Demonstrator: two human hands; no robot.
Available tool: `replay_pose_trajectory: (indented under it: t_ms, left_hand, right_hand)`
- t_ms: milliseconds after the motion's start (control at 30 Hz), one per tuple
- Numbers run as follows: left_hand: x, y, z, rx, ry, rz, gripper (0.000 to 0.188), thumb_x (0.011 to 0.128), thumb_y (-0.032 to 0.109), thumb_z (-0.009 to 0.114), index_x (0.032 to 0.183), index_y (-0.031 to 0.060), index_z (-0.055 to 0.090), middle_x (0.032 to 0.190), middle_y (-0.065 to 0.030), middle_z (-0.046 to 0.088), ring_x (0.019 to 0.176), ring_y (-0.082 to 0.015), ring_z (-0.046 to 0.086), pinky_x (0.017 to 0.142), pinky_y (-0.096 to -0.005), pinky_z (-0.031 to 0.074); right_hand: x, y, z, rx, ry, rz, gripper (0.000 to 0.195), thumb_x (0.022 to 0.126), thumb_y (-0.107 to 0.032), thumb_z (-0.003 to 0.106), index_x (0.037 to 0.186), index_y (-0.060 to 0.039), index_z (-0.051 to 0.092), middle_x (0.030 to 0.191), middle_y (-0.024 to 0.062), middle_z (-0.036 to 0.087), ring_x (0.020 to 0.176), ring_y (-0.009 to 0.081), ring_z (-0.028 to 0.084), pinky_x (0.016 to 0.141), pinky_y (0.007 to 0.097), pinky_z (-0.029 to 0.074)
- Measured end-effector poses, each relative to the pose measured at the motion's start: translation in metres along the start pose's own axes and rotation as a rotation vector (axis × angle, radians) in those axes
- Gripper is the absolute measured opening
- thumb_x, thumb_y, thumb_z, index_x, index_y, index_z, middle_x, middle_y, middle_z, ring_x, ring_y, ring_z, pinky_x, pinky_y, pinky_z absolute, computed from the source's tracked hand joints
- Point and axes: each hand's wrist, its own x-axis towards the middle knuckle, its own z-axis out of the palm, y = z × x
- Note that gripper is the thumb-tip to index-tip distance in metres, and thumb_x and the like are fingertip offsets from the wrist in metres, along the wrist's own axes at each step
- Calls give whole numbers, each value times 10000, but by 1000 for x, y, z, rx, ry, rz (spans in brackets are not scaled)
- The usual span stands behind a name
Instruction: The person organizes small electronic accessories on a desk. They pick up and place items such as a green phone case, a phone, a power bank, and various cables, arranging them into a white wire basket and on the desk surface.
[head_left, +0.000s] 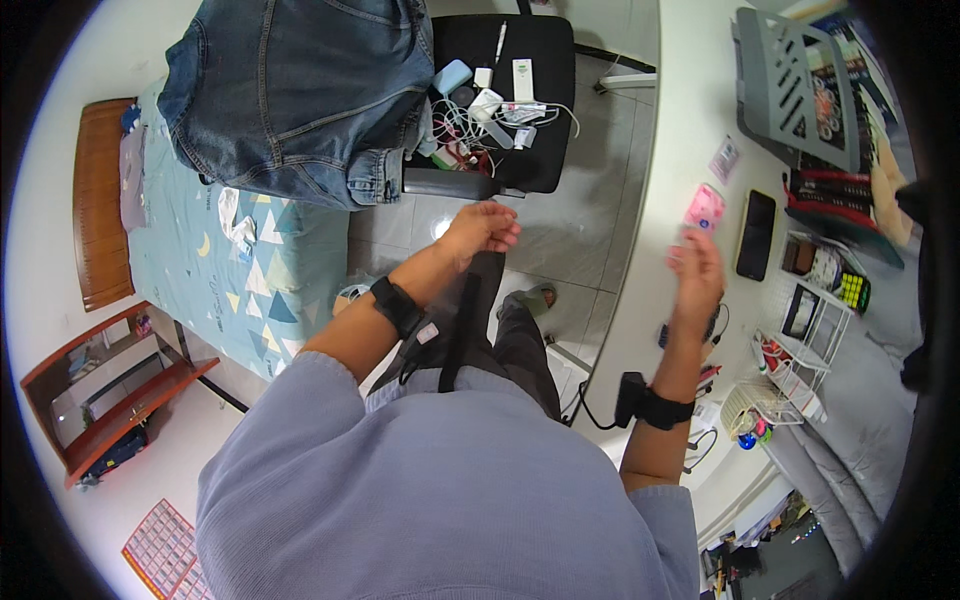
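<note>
My left hand (481, 234) hangs in the air over the floor, just below the armrest (450, 183) of a black chair. Its fingers are loosely curled, with nothing seen in them. Over the white desk (637, 300), my right hand (697, 281) is slightly blurred, its thumb and fingers apart. A small pink patterned packet (705, 208) lies just beyond its fingertips; whether they touch it I cannot tell. To the right of the packet is a dark-screened smartphone (755, 235). A small clear packet (725, 160) lies above the pink one.
A denim jacket (300, 90) covers the chair's left side. On the black seat (551, 157) lie tangled white cables (457, 124) and chargers. A grey slotted stand (799, 90), a white wire rack (821, 330) and a puzzle cube (853, 291) line the desk's far side. A bed (187, 255) is at left.
</note>
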Motion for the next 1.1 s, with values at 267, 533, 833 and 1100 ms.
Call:
replay_pose_trajectory:
  t_ms: [267, 533, 833, 1100]
  left_hand:
    - [114, 58, -133, -308, 162, 12, 162, 868, 141, 538, 946, 1, 559, 842, -112, 626, 735, -213, 616, 688, -321, 518]
    - [168, 99, -190, -310, 230, -95, 204, 857, 164, 555, 979, 0, 552, 903, -110, 620, 801, -205, 611, 743, -328, 512]
    - [169, 77, -183, -326, 136, -222, 216, 883, 178, 543, 1039, 29, 556, 965, -103, 625, 837, -192, 612, 755, -311, 511]
    - [132, 99, -130, -132, 106, 46, 453, 869, 136, 565, 1271, -6, 413, 922, -96, 611, 735, -160, 609, 628, -263, 506]
  right_hand:
    - [35, 83, 194, -241, -708, 319, 269, 879, -251, 540, 1030, -40, 611, 834, 62, 636, 741, 161, 608, 670, 280, 484]
    - [113, 202, 339, -1129, -856, -245, 371, 817, -166, 554, 1188, -183, 563, 1238, 162, 481, 1117, 335, 478, 897, 419, 425]
    - [146, 209, 342, -954, -1035, -10, 198, 802, -93, 508, 988, -123, 567, 971, 102, 554, 790, 223, 584, 640, 339, 483]
    - [104, 68, 279, 87, -961, 606, 375, 888, -112, 369, 1255, -48, 403, 997, 122, 590, 572, 83, 427, 498, 212, 368]
